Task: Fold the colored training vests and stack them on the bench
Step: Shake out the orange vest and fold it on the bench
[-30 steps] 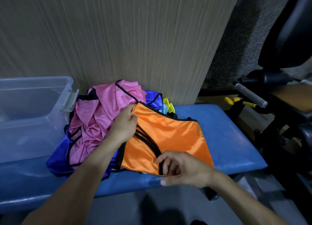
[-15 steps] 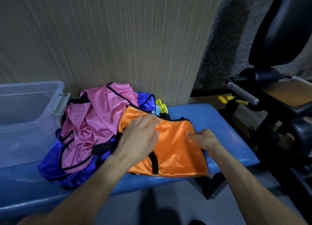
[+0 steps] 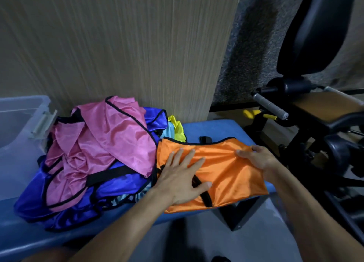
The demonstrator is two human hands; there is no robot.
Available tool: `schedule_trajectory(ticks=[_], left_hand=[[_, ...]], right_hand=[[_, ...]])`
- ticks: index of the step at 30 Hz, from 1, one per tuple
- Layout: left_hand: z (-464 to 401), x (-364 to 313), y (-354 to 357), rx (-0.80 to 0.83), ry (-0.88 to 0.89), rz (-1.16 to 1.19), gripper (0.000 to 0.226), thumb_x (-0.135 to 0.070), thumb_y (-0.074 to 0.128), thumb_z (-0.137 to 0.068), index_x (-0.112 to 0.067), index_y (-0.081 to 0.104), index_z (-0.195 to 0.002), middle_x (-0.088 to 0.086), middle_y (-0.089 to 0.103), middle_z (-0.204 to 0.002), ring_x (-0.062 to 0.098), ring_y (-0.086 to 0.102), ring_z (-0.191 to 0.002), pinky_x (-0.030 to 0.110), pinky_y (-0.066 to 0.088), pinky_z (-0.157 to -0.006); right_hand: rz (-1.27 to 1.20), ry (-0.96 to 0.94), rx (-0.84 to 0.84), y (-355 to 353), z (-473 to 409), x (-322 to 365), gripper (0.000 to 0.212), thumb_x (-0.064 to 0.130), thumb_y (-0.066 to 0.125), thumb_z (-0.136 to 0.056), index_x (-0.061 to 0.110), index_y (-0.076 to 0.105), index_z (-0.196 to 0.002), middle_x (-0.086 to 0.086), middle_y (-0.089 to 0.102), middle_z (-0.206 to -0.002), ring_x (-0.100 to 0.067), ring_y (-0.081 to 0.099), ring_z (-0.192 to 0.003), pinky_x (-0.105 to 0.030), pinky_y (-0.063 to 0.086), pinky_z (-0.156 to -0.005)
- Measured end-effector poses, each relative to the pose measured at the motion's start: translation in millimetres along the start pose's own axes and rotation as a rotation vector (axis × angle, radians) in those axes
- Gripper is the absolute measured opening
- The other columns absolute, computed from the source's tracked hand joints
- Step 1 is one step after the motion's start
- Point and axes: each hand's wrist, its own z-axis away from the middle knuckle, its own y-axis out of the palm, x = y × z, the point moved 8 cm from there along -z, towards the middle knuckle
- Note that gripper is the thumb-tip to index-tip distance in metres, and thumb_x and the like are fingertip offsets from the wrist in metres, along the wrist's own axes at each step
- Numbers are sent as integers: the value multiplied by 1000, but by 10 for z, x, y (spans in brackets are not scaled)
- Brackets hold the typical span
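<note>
left hand flat on orange vest, right hand pinching its edge

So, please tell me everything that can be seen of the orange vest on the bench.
The orange vest is shiny, satin-like cloth with black trim along its edges and black straps near its left side. It lies folded and mostly flat, slightly wrinkled, on the blue bench, right of the loose pile of vests; its near edge hangs slightly over the bench front. The left hand presses flat on it with fingers spread. The right hand holds its far right corner, fingers curled.
</note>
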Motion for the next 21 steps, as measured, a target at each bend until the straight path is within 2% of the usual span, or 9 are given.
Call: schedule_trajectory(ticks=[3, 6, 9, 11, 13, 17, 19, 21], left_hand=[[-113, -194, 54, -15, 32, 86, 74, -72, 29, -97, -38, 15, -161, -3, 1, -171, 22, -9, -156, 44, -2, -127], [-150, -249, -47, -103, 52, 22, 62, -60, 28, -103, -33, 25, -159, -2, 9, -170, 21, -2, -156, 42, -1, -127], [-172, -143, 8, -67, 2, -27, 64, -66, 25, -101, -38, 23, -159, -2, 3, -170, 28, -12, -156, 51, -11, -124], [-187, -54, 113, 8, -28, -7, 70, -72, 22, -97, -41, 15, -160, -3, -6, -170, 30, -21, -154, 52, -10, -124], [-194, -32, 136, 15, -24, 10, 74, -75, 23, -95, -42, 10, -160, -3, -10, -170, 32, -24, -153, 52, -9, -124], [-141, -27, 122, 58, -14, 36, 76, -78, 26, -93, -45, 10, -159, -5, -13, -169, 34, -28, -151, 54, -9, -124], [-136, -1, 32, 1, -2, 163, 69, -73, 33, -95, -45, 22, -157, -10, -1, -169, 26, -19, -154, 50, -4, -126], [-136, 60, -230, -182, 9, 443, 49, -52, 49, -100, -41, 45, -148, -12, 30, -163, 14, 11, -155, 40, 12, -127]], right_hand=[[-1, 30, -7, -379, -42, -123, 56, 23, 84, -82, -1, 60, -127, -16, 70, -102, -34, 70, -86, -47, 59, -83], [-19, 131, 97, -530, -27, -298, 64, 43, 82, -75, 3, 66, -122, -19, 73, -112, -38, 71, -104, -58, 58, -89], [-15, 170, 224, -562, -10, -360, 61, 51, 77, -79, 12, 66, -125, -11, 72, -121, -32, 68, -113, -50, 58, -88], [30, 178, 260, -583, 18, -374, 53, 43, 79, -80, 16, 66, -124, -10, 73, -120, -32, 68, -112, -53, 55, -96], [37, 164, 265, -596, 27, -365, 46, 29, 81, -80, 14, 67, -121, -11, 73, -118, -32, 69, -110, -54, 54, -98], [-19, 48, 309, -493, 142, -123, 36, 18, 74, -86, 11, 67, -121, -12, 76, -109, -31, 74, -98, -48, 59, -87], [-53, -32, 285, -436, 242, 108, 21, 16, 71, -92, 14, 68, -112, -8, 79, -96, -30, 75, -90, -45, 59, -82], [-31, -111, 259, -326, 308, 305, 28, 19, 73, -91, 16, 67, -118, -9, 78, -100, -31, 75, -94, -51, 59, -88]])
